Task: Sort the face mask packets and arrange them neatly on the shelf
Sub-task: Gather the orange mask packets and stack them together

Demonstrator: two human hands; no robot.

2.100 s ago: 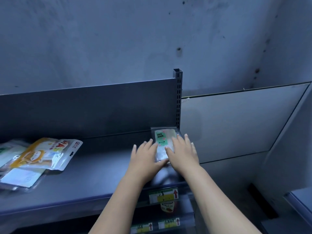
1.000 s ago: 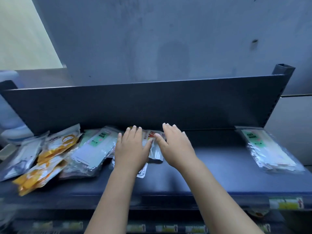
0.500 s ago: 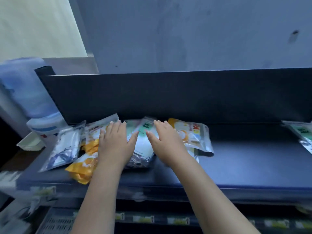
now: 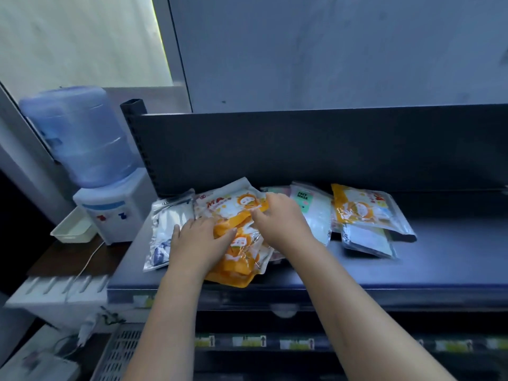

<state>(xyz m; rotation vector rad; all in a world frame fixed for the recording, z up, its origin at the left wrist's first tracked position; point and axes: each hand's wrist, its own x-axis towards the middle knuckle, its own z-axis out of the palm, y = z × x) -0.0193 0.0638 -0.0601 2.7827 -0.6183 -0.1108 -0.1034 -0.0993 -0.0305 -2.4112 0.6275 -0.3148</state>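
Observation:
A loose pile of face mask packets lies on the left part of the dark shelf. My left hand and my right hand both grip an orange cartoon-print packet in the middle of the pile, and its film crumples between them. A second orange packet lies behind it. At the far left rests a clear packet with a white and blue mask. To the right are a green-labelled FACE MASK packet, another orange packet and a pale blue-green packet under it.
The shelf's dark back panel rises behind the pile. A water dispenser with a blue bottle stands left of the shelf, beside a white tray. Lower shelves with price labels run below. The shelf's right part is bare.
My view has swung left from the stacked green packets at the shelf's right end to the mixed pile. Both hands moved from flat on the packets to gripping the orange packet.

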